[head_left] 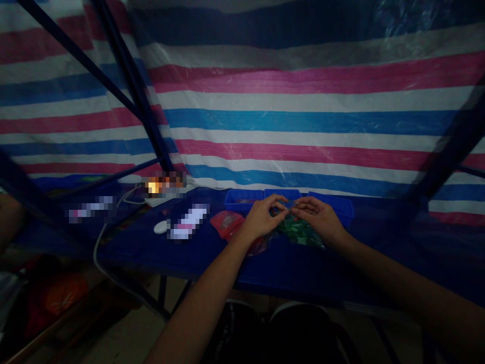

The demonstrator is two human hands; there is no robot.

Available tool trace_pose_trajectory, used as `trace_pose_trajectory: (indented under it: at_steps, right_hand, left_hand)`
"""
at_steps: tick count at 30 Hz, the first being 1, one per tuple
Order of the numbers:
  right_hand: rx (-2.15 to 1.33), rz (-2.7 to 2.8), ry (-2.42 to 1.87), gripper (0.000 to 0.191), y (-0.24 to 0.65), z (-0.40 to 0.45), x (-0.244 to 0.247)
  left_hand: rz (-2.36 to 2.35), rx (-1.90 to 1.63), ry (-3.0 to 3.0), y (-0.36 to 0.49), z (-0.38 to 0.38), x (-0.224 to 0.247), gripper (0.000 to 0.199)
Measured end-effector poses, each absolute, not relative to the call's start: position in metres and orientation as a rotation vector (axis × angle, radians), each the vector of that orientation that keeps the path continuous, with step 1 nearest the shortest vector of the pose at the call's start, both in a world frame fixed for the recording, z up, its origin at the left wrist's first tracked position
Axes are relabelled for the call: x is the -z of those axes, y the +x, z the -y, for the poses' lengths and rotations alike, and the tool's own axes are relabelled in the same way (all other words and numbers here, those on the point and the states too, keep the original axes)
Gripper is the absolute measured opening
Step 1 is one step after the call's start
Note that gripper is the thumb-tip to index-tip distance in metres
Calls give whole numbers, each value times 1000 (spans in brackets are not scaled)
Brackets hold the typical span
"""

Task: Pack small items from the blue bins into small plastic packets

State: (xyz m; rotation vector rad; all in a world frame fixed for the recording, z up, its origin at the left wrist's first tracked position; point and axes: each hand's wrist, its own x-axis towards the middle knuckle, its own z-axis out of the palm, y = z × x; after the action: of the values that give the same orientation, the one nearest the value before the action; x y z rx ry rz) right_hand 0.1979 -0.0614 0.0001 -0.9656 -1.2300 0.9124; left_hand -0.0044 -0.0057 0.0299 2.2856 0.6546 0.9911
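Note:
My left hand (pixel 265 216) and my right hand (pixel 317 216) meet fingertip to fingertip above the table. Both are pinched, and whatever small thing sits between the fingers is too dark and tiny to name. Below them lies a heap of green plastic packets (pixel 299 230), partly covered by my right hand. Red plastic packets (pixel 226 223) lie left of my left wrist, some hidden under the forearm. Behind the hands stand blue plastic trays: a left one (pixel 237 201), a middle one (pixel 282 192) and a right one (pixel 346 208).
A blue table (pixel 295 278) runs across in front of me. Left on it are a blurred-out bright screen (pixel 189 221), a round white object (pixel 161 227) and a white power strip (pixel 166 198) with a cable. Dark blue metal posts (pixel 144 111) and striped sheeting (pixel 303 121) enclose the place. Part of another person's arm (pixel 7 217) shows far left.

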Motion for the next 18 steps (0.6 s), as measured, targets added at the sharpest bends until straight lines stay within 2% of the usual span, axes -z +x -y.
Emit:
trace_pose_trajectory:
  at_steps: [18]
  right_hand:
    - [-930, 1185, -947, 39, 202, 57, 1]
  left_hand:
    - [-714, -1001, 2289, -7, 2, -31, 25]
